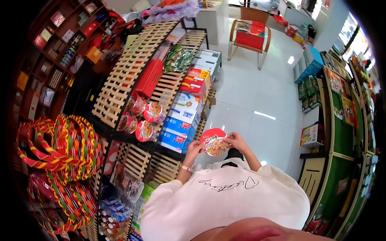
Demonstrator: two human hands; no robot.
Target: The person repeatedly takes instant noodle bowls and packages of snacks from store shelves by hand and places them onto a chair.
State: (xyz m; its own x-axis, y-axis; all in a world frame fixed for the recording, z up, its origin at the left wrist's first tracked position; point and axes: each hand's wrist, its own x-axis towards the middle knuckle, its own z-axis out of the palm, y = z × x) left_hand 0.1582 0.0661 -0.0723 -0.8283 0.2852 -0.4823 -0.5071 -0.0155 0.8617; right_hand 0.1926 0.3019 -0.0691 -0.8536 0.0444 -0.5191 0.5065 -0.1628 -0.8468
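An instant noodle cup (214, 141) with a red and white picture lid is held in front of my body, lid facing up. My left hand (194, 150) grips its left edge, a band around the wrist. On the opposite edge, my right hand (236, 142) has its fingers closed on the lid's rim. Several similar noodle cups (145, 131) stand on the slatted shelf to the left. Beside them are blue and white boxes (175, 128). The cup's sides are mostly hidden under its lid.
Slatted wooden shelving (124, 68) runs along my left, with woven colourful baskets (60, 148) hanging near it. Bottles (114, 213) fill a lower shelf. A red chair (250, 38) stands ahead on the tiled floor (245, 96). Green-backed shelves (341, 140) line the right.
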